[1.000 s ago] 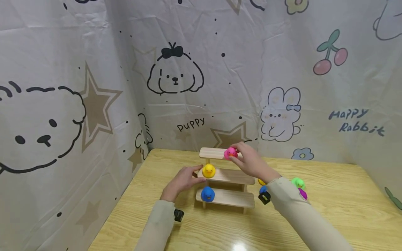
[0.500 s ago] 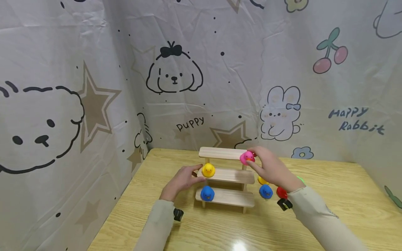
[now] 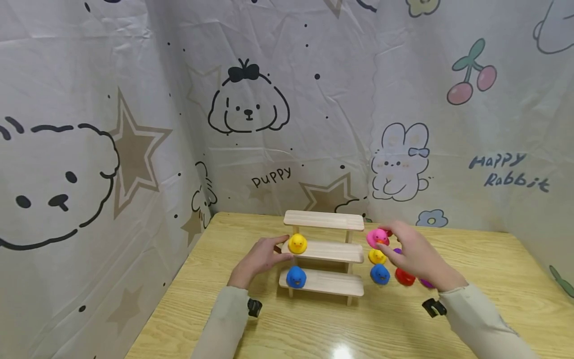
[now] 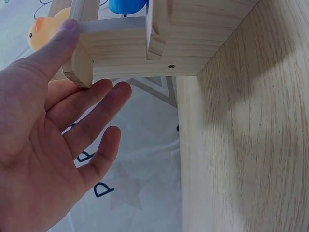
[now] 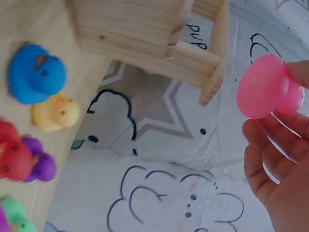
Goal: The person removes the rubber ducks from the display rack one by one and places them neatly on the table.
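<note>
A three-tier wooden display stand [image 3: 325, 219] stands on the table. On its middle tier sits a yellow rubber duck [image 3: 298, 244], and on the lowest a blue rubber duck [image 3: 296, 277], both at the left end. My left hand [image 3: 262, 259] pinches the left end of the middle tier, thumb on one side and fingers on the other, beside the yellow duck. To the right of the stand, my right hand [image 3: 417, 254] holds a pink rubber duck [image 3: 378, 237] up above the other ducks. Its round base [image 5: 260, 87] faces the right wrist camera.
Right of the stand, on the table [image 3: 314, 324], are a yellow duck [image 3: 377, 256], a blue duck [image 3: 380, 274], a red duck [image 3: 405, 276] and purple and green ducks [image 5: 18, 215], partly behind my right arm. A printed cloth [image 3: 332, 75] hangs behind the table.
My right hand has carried the pink duck from in front of the top tier rightward and slightly down, past the stand's right end. The left hand stays at the middle tier.
</note>
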Demonstrator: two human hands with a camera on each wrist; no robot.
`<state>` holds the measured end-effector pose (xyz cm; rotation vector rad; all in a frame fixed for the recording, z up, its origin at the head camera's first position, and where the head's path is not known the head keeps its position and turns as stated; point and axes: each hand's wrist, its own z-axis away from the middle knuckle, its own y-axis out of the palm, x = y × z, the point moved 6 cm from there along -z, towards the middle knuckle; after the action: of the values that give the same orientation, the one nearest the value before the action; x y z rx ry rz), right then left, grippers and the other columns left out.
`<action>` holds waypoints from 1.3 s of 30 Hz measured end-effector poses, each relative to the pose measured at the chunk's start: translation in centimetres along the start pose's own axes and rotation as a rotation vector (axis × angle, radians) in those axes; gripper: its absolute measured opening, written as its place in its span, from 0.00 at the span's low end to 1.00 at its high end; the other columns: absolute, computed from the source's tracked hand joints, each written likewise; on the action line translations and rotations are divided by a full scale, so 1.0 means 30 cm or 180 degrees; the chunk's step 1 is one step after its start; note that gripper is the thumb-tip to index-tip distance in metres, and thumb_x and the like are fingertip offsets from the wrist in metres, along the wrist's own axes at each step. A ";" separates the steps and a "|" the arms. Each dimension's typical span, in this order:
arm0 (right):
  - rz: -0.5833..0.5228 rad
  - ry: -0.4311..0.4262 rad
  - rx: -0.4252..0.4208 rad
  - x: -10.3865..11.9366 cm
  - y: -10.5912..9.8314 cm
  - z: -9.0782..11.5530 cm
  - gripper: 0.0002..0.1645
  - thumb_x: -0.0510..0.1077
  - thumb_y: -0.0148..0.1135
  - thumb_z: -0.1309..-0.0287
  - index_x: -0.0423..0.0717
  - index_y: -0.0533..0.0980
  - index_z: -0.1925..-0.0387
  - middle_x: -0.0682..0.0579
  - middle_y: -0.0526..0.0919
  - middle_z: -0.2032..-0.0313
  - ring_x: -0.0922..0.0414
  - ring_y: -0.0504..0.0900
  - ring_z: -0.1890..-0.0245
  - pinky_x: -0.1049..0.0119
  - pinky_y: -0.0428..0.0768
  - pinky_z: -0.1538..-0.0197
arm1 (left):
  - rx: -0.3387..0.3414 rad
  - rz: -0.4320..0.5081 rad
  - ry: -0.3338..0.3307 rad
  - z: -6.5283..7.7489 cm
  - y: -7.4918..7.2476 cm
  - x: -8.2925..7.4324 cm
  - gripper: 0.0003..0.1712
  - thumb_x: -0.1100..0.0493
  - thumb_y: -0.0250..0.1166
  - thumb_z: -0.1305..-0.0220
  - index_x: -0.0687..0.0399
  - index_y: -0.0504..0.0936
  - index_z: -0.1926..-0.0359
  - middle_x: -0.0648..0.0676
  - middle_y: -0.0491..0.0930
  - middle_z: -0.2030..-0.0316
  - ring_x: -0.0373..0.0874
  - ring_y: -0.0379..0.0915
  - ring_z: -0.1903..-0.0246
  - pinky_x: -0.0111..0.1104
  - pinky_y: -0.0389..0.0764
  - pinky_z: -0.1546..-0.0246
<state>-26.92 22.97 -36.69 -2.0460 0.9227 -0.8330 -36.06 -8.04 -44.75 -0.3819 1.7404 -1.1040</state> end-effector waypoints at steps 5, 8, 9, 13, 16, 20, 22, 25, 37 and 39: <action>0.0057 0.0075 0.0022 -0.034 0.006 0.063 0.21 0.43 0.72 0.50 0.41 0.75 0.55 0.52 0.78 0.60 0.54 0.75 0.62 0.54 0.78 0.59 | 0.0009 -0.0005 -0.0021 0.000 0.001 0.003 0.36 0.43 0.63 0.39 0.55 0.69 0.35 0.58 0.74 0.43 0.48 0.77 0.56 0.39 0.78 0.55; 0.0106 0.0107 0.0053 -0.051 0.014 0.098 0.22 0.43 0.73 0.53 0.42 0.76 0.56 0.54 0.78 0.62 0.57 0.75 0.65 0.59 0.79 0.63 | 0.0000 -0.0027 -0.0043 0.000 0.000 0.005 0.36 0.43 0.63 0.39 0.54 0.69 0.34 0.57 0.75 0.43 0.46 0.76 0.56 0.38 0.78 0.55; 0.0129 0.0119 0.0062 -0.056 0.017 0.109 0.22 0.43 0.74 0.53 0.42 0.76 0.57 0.54 0.78 0.62 0.58 0.74 0.66 0.60 0.79 0.64 | -0.0005 -0.0029 -0.0059 -0.001 0.000 0.006 0.36 0.43 0.63 0.39 0.54 0.69 0.34 0.57 0.75 0.43 0.46 0.76 0.56 0.38 0.78 0.55; 0.0130 0.0201 0.0159 -0.077 0.036 0.150 0.21 0.44 0.75 0.54 0.45 0.76 0.58 0.58 0.77 0.64 0.61 0.73 0.67 0.61 0.79 0.64 | -0.0008 -0.0037 -0.0067 0.000 -0.001 0.008 0.36 0.42 0.62 0.39 0.54 0.69 0.34 0.57 0.75 0.43 0.46 0.76 0.56 0.38 0.78 0.55; 0.0091 0.0245 0.0230 -0.090 0.052 0.177 0.19 0.43 0.75 0.54 0.48 0.77 0.60 0.59 0.77 0.64 0.61 0.73 0.67 0.63 0.77 0.65 | -0.0004 -0.0026 -0.0064 0.000 -0.002 0.006 0.36 0.42 0.62 0.39 0.54 0.69 0.34 0.57 0.75 0.43 0.46 0.76 0.56 0.38 0.78 0.55; 0.0099 0.0230 0.0278 -0.100 0.072 0.205 0.18 0.45 0.75 0.55 0.50 0.77 0.61 0.58 0.78 0.62 0.61 0.72 0.67 0.66 0.75 0.67 | 0.0004 -0.0003 -0.0050 0.001 -0.003 0.003 0.36 0.43 0.62 0.39 0.55 0.69 0.34 0.57 0.75 0.43 0.46 0.76 0.56 0.39 0.78 0.55; 0.0092 0.0256 0.0321 -0.105 0.084 0.215 0.18 0.47 0.75 0.55 0.51 0.78 0.62 0.59 0.77 0.62 0.61 0.72 0.67 0.67 0.76 0.67 | 0.0010 0.0008 -0.0045 0.001 -0.002 0.003 0.36 0.43 0.62 0.38 0.55 0.68 0.34 0.57 0.74 0.43 0.46 0.76 0.55 0.39 0.78 0.55; 0.0006 0.0299 0.0463 -0.113 0.106 0.230 0.18 0.46 0.75 0.55 0.51 0.78 0.62 0.61 0.76 0.63 0.62 0.72 0.67 0.67 0.78 0.66 | 0.0013 0.0014 -0.0058 0.001 -0.001 0.004 0.36 0.43 0.62 0.38 0.55 0.68 0.34 0.57 0.75 0.43 0.46 0.76 0.55 0.39 0.78 0.54; 0.0021 0.0200 0.0954 -0.117 0.203 0.283 0.20 0.46 0.77 0.59 0.55 0.77 0.61 0.65 0.75 0.64 0.62 0.76 0.63 0.63 0.79 0.60 | 0.0020 0.0014 -0.0054 0.002 0.001 0.004 0.36 0.43 0.63 0.39 0.54 0.68 0.34 0.57 0.75 0.44 0.46 0.76 0.56 0.39 0.78 0.55; -0.0018 0.0217 0.1020 -0.118 0.215 0.286 0.20 0.47 0.76 0.58 0.56 0.77 0.61 0.66 0.75 0.64 0.61 0.75 0.62 0.63 0.79 0.59 | 0.0015 0.0009 -0.0045 0.002 0.001 0.006 0.36 0.42 0.62 0.39 0.54 0.68 0.34 0.57 0.75 0.43 0.46 0.76 0.56 0.39 0.78 0.55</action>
<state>-24.29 25.75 -47.33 -1.7532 0.7643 -0.9902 -36.08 -8.18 -44.87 -0.3832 1.7251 -1.1007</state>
